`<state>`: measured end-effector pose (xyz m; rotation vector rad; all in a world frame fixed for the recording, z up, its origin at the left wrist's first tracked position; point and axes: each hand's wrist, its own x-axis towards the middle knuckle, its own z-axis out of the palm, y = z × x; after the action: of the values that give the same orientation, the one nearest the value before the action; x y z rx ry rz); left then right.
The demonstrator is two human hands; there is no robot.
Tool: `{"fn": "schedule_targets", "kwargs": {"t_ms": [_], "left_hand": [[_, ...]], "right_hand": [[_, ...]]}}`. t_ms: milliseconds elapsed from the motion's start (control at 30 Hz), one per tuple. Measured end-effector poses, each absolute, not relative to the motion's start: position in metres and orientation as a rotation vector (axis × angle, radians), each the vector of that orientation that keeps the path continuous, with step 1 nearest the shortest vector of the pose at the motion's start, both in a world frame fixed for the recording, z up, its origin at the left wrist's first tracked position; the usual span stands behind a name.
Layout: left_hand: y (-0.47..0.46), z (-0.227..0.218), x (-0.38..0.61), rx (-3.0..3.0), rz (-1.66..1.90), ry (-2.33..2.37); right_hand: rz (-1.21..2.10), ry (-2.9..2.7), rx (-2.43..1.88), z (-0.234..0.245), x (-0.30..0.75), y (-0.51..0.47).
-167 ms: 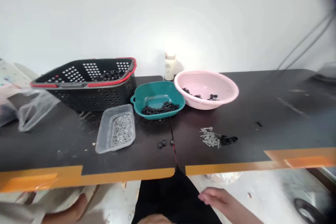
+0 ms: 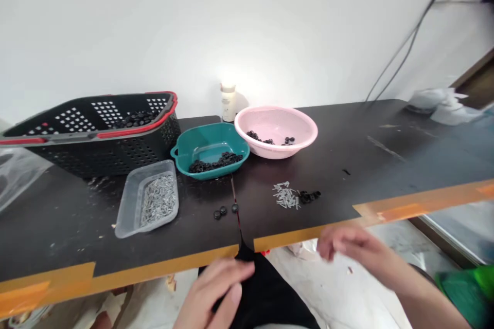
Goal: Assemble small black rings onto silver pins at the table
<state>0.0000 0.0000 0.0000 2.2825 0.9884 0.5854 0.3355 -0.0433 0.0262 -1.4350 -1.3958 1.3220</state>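
Observation:
My left hand [image 2: 219, 290] is over my lap below the table's front edge, fingers stretched out, holding nothing I can see. Farther right, my right hand [image 2: 347, 244] hovers by the taped edge. Its fingers are loosely bent, somewhat blurred, with nothing visible in them. Beyond it on the table lie a small heap of silver metal pins [image 2: 286, 195] and, beside that, a cluster of small black round parts [image 2: 310, 196]. Three more black round pieces [image 2: 223, 210] lie near the table seam, in front of my left hand.
A teal basin [image 2: 210, 136] and a pink basin [image 2: 304, 136] hold black parts. At left are a clear plastic box [image 2: 125, 216] of metal pins and a black basket [image 2: 127, 157] with red handles. A white bottle [image 2: 228, 103] stands by the wall. Orange tape [image 2: 165, 264] lines the table edge.
Both hands have risen toward the table edge, the left coming further into view from the bottom. The camera view has turned to the right, so the table things appear further left.

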Motion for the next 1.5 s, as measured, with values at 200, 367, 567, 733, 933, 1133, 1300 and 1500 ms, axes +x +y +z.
{"fn": "schedule_targets", "kwargs": {"t_ms": [200,367,567,733,933,1133,1300,1500], "left_hand": [[0.051,0.016,0.051,2.859,0.538,1.142],[0.061,-0.005,0.059,2.934,0.483,1.244],[0.054,0.008,0.046,2.893,0.433,1.246],[0.071,0.06,0.028,2.816,0.554,1.062],[0.151,0.117,0.019,2.539,0.443,1.291],[0.25,0.107,0.051,2.606,0.008,1.424],[0.287,0.084,0.087,2.53,-0.238,1.486],[0.29,0.08,0.107,2.427,-0.33,1.557]], "right_hand": [[0.514,-1.56,-1.816,0.052,0.376,0.039],[0.7,-1.749,-1.788,0.034,0.373,0.091],[0.886,-1.948,-1.741,0.03,0.371,0.119],[0.939,-2.084,-1.643,0.026,0.374,0.125],[0.867,-2.08,-1.582,0.018,0.373,0.121],[0.885,-1.982,-1.563,0.017,0.371,0.117],[0.913,-1.968,-1.555,0.024,0.374,0.113],[1.033,-1.908,-1.469,0.025,0.375,0.11]]}}
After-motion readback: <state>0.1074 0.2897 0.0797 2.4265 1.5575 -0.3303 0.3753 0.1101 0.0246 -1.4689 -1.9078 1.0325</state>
